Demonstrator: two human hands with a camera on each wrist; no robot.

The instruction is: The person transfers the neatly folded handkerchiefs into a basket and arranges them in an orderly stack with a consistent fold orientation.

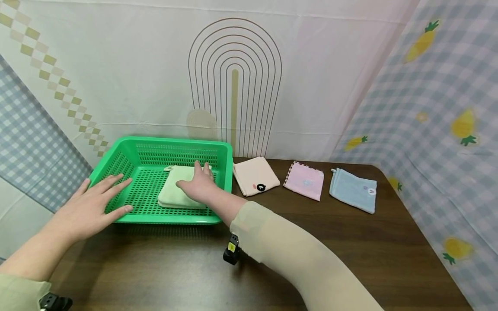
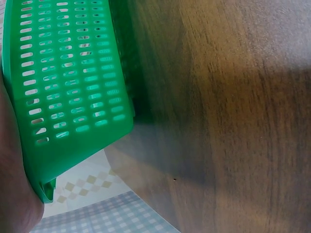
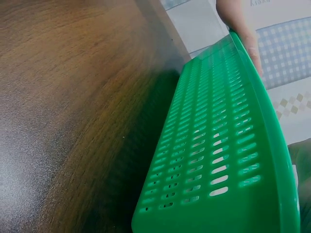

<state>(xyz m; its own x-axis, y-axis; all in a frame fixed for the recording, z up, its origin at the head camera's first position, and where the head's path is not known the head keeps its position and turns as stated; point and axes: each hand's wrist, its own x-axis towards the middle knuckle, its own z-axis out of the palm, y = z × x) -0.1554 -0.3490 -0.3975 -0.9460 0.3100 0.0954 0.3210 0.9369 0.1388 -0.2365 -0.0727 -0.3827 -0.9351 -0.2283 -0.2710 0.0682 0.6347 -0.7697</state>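
green cloth: folded, inside basket, toward its right side
right hand: fingers extended, not gripping, over cloth; contact unclear
left hand: spread, released, touching basket's left end
bench: peach cloth, pink cloth, blue cloth, right of basket
wrist views: basket's slotted outside
head view: basket's inside

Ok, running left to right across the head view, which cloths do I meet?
Pale green cloth in the green basket → peach cloth → pink cloth → blue cloth.
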